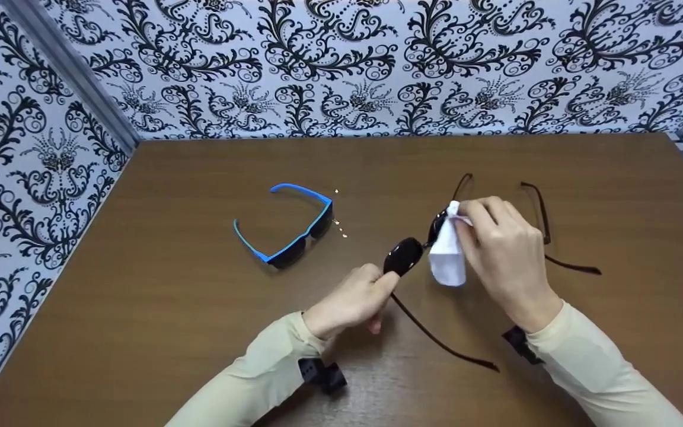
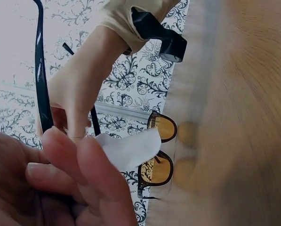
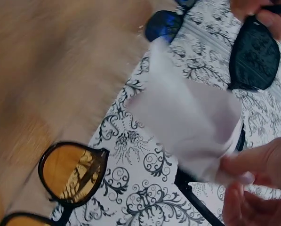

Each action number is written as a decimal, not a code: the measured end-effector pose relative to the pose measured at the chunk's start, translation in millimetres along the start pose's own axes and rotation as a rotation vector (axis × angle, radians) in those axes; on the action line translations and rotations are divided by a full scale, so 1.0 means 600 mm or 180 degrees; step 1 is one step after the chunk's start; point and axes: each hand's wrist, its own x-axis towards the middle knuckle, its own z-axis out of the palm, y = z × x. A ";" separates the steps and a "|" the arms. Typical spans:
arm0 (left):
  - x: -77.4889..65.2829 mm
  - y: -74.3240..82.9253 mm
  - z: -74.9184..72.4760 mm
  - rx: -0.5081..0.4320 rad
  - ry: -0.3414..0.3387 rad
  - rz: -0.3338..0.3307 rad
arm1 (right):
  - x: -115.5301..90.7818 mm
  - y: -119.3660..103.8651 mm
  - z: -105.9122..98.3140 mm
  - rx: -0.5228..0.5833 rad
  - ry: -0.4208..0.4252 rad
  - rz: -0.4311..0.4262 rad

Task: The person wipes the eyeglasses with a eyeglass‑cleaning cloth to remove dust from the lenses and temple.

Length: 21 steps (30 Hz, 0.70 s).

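Head view: three pairs of glasses and one cloth counted. Dark sunglasses were held up over the middle of the table, right of the blue-framed sunglasses; the third pair lay farther right, partly hidden by the right hand. Left hand was closed in a pinch at the dark pair's near end; right hand, fingers bent, pinched the white cloth against its far lens. Brown wood-grain table; black-and-white scrollwork wallpaper stood behind and at left. Left wrist view: curled left fingers filled the near side; two amber lenses showed on the third pair. Right wrist view: the cloth hung partly spread from the right fingertips, blurred.
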 end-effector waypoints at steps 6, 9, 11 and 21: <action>-0.002 0.000 -0.002 -0.0063 -0.0034 0.0029 | 0.005 0.007 -0.010 0.0256 -0.0400 -0.0469; -0.003 -0.002 -0.002 -0.0031 -0.0040 0.0088 | 0.004 0.010 -0.016 0.0032 -0.0591 -0.0447; -0.004 -0.002 -0.002 0.0019 -0.0059 0.0128 | 0.002 0.012 -0.019 -0.0129 -0.0603 -0.0326; -0.005 -0.003 0.003 -0.0108 -0.0127 0.0203 | 0.009 0.009 -0.009 0.0379 0.0040 -0.0348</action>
